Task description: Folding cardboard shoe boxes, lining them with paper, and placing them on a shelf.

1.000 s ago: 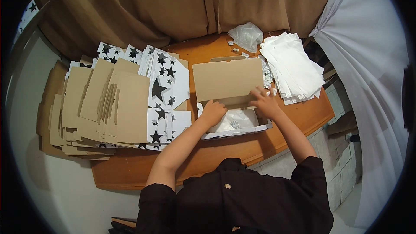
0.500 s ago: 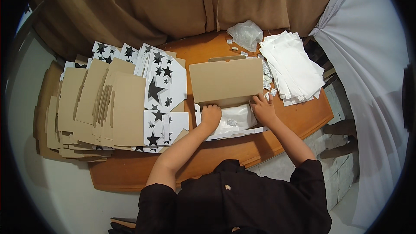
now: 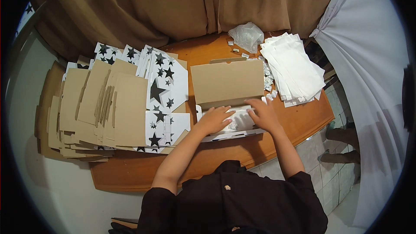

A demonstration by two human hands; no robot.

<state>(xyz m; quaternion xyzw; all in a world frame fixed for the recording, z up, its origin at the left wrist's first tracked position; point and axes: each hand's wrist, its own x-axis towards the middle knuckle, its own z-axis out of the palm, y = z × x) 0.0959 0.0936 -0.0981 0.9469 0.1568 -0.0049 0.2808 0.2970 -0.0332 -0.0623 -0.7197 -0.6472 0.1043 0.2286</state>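
Left hand (image 3: 214, 120) and right hand (image 3: 264, 115) flat, fingers spread, pressing white wrapped packet (image 3: 239, 120) inside open brown-lidded cardboard box (image 3: 227, 82).

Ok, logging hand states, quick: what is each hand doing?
Left hand: open, flat on the white packet in the box.
Right hand: open, flat on it too.

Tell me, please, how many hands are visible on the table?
2. The left hand lies flat on the white wrapped thing inside the open box; the right hand presses on it beside the left one. No other person's hands are visible.
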